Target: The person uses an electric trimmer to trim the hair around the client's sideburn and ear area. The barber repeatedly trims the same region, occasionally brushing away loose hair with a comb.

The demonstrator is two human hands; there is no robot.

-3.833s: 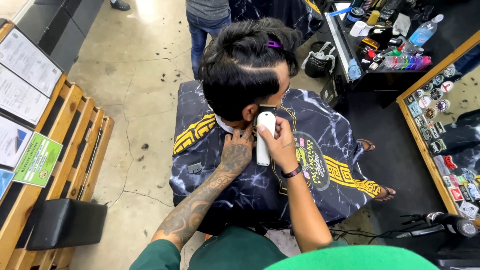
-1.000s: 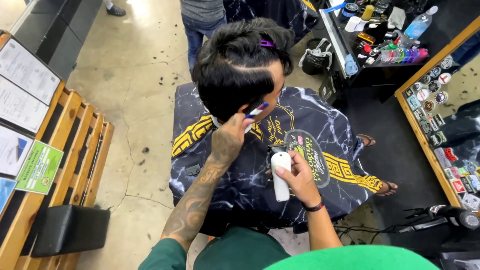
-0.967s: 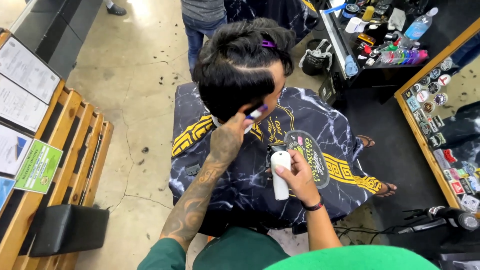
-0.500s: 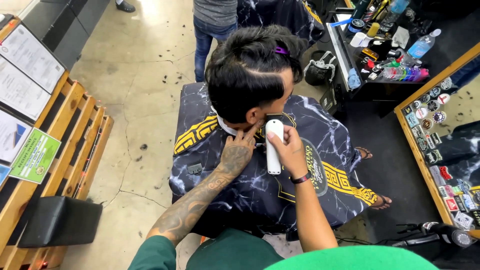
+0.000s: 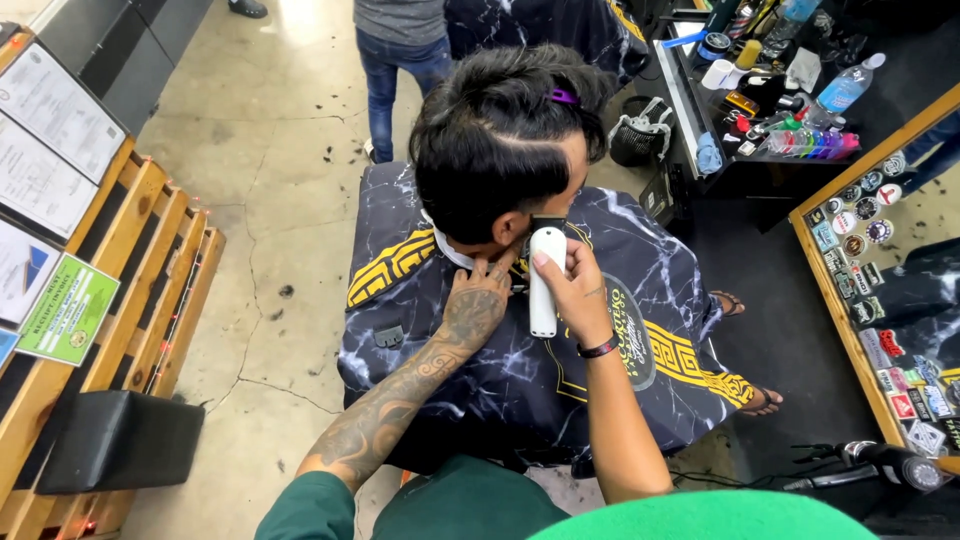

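A person with dark hair point(image 5: 495, 140) sits in front of me under a black marbled cape with gold trim point(image 5: 520, 350). My right hand point(image 5: 575, 290) grips a white hair clipper point(image 5: 546, 275), its black blade against the side of the neck just below the hairline. My tattooed left hand point(image 5: 478, 300) rests on the neck beside the clipper, fingers touching the skin. A purple clip point(image 5: 565, 97) sits in the hair on top.
A wooden pallet wall with framed papers point(image 5: 70, 240) and a black seat point(image 5: 115, 440) stand at left. A dark counter with bottles and tools point(image 5: 790, 100) and a wood-framed mirror point(image 5: 880, 270) are at right. Another person's legs point(image 5: 395, 70) stand behind. Hair clippings lie on the concrete floor.
A second ago my right hand held the clipper low over the cape while the left hand was at the hairline; the clipper has come back up to the neck and the left hand has dropped beside it.
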